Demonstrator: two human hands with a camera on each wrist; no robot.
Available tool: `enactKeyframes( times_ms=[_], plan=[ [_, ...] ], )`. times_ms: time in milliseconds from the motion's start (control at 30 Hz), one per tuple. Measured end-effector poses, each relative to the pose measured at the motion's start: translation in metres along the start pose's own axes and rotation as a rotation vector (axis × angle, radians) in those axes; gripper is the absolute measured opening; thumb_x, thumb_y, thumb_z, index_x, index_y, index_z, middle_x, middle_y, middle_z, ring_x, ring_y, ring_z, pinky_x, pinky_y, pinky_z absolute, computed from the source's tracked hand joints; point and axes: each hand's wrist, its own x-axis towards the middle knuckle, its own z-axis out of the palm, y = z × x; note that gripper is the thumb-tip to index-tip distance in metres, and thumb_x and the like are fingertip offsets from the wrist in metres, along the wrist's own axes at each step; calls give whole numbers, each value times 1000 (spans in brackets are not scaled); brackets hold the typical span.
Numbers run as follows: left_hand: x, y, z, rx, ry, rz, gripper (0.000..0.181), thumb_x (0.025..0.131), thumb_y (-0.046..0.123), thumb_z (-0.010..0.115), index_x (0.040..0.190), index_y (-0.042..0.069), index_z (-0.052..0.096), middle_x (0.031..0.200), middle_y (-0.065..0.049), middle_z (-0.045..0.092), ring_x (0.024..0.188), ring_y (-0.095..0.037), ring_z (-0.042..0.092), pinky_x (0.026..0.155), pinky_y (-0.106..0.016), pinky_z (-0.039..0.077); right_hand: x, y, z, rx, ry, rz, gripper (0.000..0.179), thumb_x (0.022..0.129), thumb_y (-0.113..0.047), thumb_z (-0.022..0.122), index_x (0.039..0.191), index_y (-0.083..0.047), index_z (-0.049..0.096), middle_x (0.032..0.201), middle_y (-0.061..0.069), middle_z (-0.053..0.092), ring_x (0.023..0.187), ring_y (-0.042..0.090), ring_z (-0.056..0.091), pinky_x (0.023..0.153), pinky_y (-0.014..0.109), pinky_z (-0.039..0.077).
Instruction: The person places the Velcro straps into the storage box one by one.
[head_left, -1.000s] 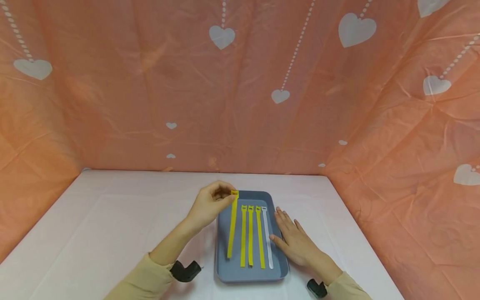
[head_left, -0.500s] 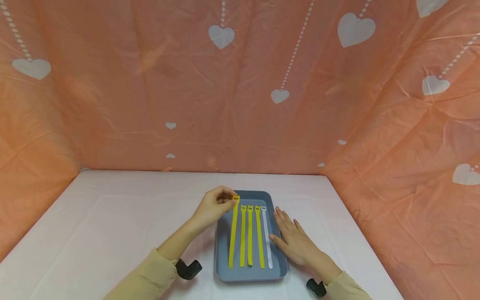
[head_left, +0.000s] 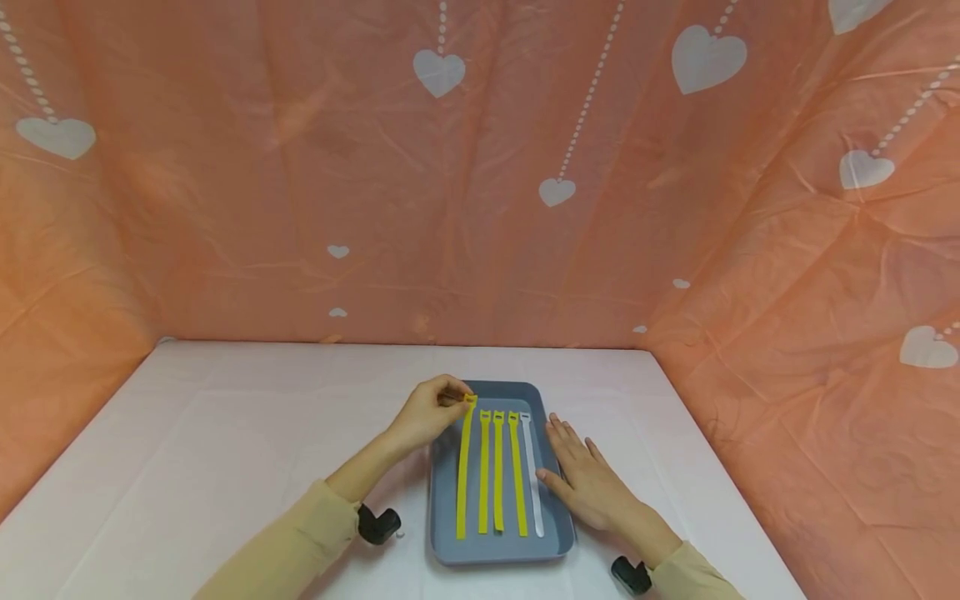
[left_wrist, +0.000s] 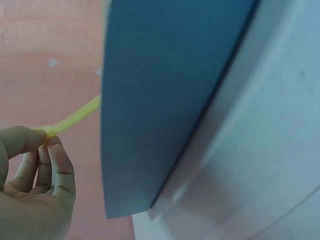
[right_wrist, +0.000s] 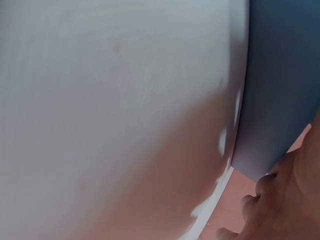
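Observation:
My left hand (head_left: 431, 414) pinches the slotted head of a yellow cable strap (head_left: 463, 475) between thumb and fingers. That strap hangs down toward the near end of a grey-blue tray (head_left: 502, 550), at its left side. Beside it in the tray lie several straps in a row: more yellow cable straps (head_left: 498, 475) and one white cable strap (head_left: 532, 475) at the right. My right hand (head_left: 592, 487) rests along the tray's right side, fingers straight and thumb over the rim. In the left wrist view the pinched yellow strap (left_wrist: 75, 117) passes behind the tray wall (left_wrist: 160, 100).
A white-covered table (head_left: 247, 433) carries the tray. Orange cloth (head_left: 480, 250) with white hearts stands behind it and along both sides. Black wrist pieces (head_left: 377, 525) sit at both sleeve cuffs.
My left hand has come lower and slightly nearer, bringing the yellow cable strap down; its free end now reaches about level with the others' near ends. My right hand has stayed put.

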Motion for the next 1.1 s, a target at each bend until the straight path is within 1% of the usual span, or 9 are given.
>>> enactKeyframes(
  times_ms=[133,267,400,533,667,767,867,933,1100],
  plan=[
    [3,-4,1,42,-7,-12,12,97,1,69,109,2,70,103,-8,72,92,-20,68,76,-32,57,0,0,1,-1,-2,3,81,108,-53,46,165,-4,18,174,9,10,160,34,11,124,64,10],
    [6,-10,2,85,-7,-25,12,97,0,69,108,2,70,100,-8,72,90,-19,67,72,-30,56,0,0,1,2,-5,5,81,107,-53,46,166,-5,17,174,9,9,160,33,11,124,64,10],
    [11,-15,3,137,-15,-18,12,96,-1,70,107,2,70,98,-7,71,88,-19,66,69,-29,55,-1,0,1,0,-2,1,81,107,-54,46,166,-5,17,174,9,9,160,33,11,124,64,11],
    [15,-19,4,196,-37,27,12,95,-3,69,106,2,70,98,-7,71,89,-19,66,72,-30,57,-1,0,1,-1,2,-2,81,107,-54,46,166,-5,17,174,9,10,160,34,11,124,64,11],
    [18,-23,4,260,-57,118,12,93,-6,68,103,0,69,97,-7,70,88,-19,65,75,-31,57,-1,-1,0,3,0,0,82,107,-54,46,166,-5,16,174,9,9,160,33,11,124,64,11],
    [20,-26,5,306,-70,162,12,92,-8,68,102,-1,68,96,-8,69,86,-17,64,76,-31,57,-1,-1,0,6,-2,1,82,107,-55,45,166,-6,16,174,8,8,160,33,10,124,64,10],
    [22,-27,6,344,-92,156,12,93,-9,68,101,-1,69,97,-9,68,86,-18,63,77,-32,57,-1,-1,0,5,-3,3,82,107,-55,45,166,-5,16,174,9,8,160,33,10,124,64,10],
    [24,-26,7,367,-103,137,12,93,-8,69,101,0,69,97,-8,67,87,-18,63,77,-33,56,-1,-1,0,6,-5,5,82,107,-55,45,166,-5,16,174,9,9,160,33,10,124,64,10],
    [26,-25,9,453,-115,144,11,93,-7,71,100,3,70,95,-5,65,85,-17,62,76,-32,55,-1,-1,0,7,-6,6,81,107,-54,46,166,-5,16,174,9,9,160,33,10,125,64,10]
  ],
)
